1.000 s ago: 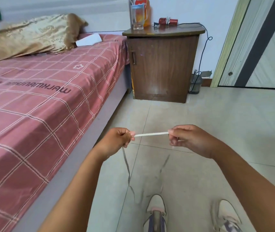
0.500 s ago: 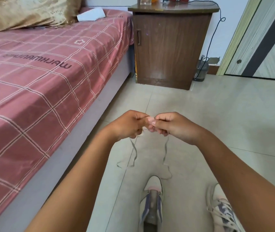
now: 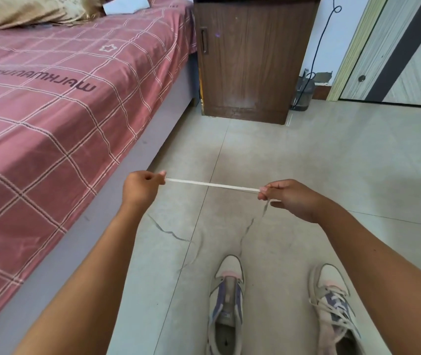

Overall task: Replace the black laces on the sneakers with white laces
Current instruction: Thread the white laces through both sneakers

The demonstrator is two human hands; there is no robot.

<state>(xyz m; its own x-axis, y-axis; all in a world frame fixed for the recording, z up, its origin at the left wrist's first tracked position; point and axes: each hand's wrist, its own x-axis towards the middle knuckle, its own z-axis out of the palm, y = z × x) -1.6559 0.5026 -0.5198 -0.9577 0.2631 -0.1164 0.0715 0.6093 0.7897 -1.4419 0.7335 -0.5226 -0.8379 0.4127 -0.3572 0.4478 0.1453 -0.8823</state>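
White lace (image 3: 212, 185) stretched taut between two hands above the floor (image 3: 332, 155).

The left hand (image 3: 141, 187) and right hand (image 3: 287, 198) each pinch the lace with curled fingers; its loose ends trail down toward the unlaced sneaker (image 3: 226, 306), beside a laced sneaker (image 3: 332, 303).

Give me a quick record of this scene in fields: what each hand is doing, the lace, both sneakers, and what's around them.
left hand: pinches one end of the stretch of flat white shoelace
right hand: pinches the other end of that stretch
lace: taut and nearly level between the hands, loose tails hanging toward the floor
left sneaker: white and purple low-top, no lace threaded, tongue bare
right sneaker: matching low-top, laced in white
surroundings: bed with pink checked sheet, brown wooden bedside cabinet, pale tiled floor
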